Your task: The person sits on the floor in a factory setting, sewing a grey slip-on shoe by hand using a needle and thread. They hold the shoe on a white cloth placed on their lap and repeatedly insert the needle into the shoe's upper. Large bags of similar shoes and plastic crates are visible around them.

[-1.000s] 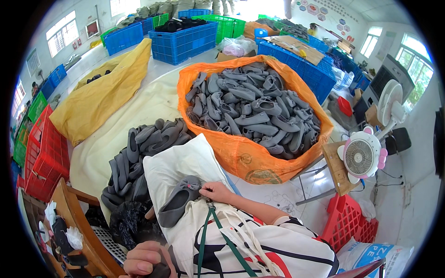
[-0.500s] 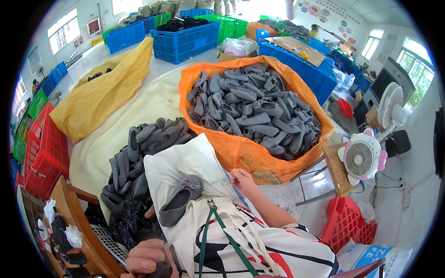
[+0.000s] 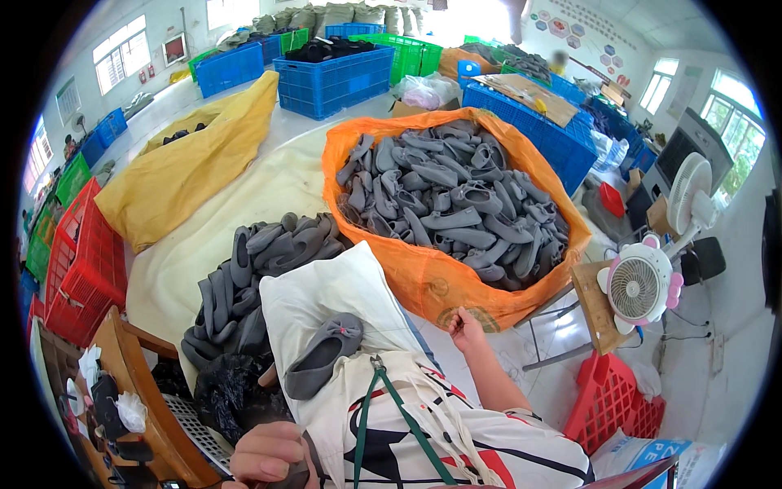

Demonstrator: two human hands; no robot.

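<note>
My left hand (image 3: 267, 453) is low in the picture, its fingers curled around a grey shoe (image 3: 298, 473) that is mostly cut off by the lower edge. My right hand (image 3: 465, 329) is held out before the orange sack, its thumb and fingers pinched together. What is in the pinch is too small to make out. On a white pillow-like cushion (image 3: 314, 285) across my lap lies one grey shoe (image 3: 324, 359) with a small pinkish bow at its toe. A thin thread seems to run over the cushion from near that bow.
A large orange sack (image 3: 432, 281) full of grey shoes stands ahead. To the left, more grey shoes (image 3: 236, 281) lie heaped beside a black plastic bag (image 3: 232, 391). A pink-and-white fan (image 3: 635, 285) stands on a wooden stool (image 3: 592, 308) at right, above a red plastic crate (image 3: 607, 391).
My right hand has moved out to the right, farther from the shoe on the cushion, still pinched. My left hand keeps its curled grip. The whole view has shifted slightly.
</note>
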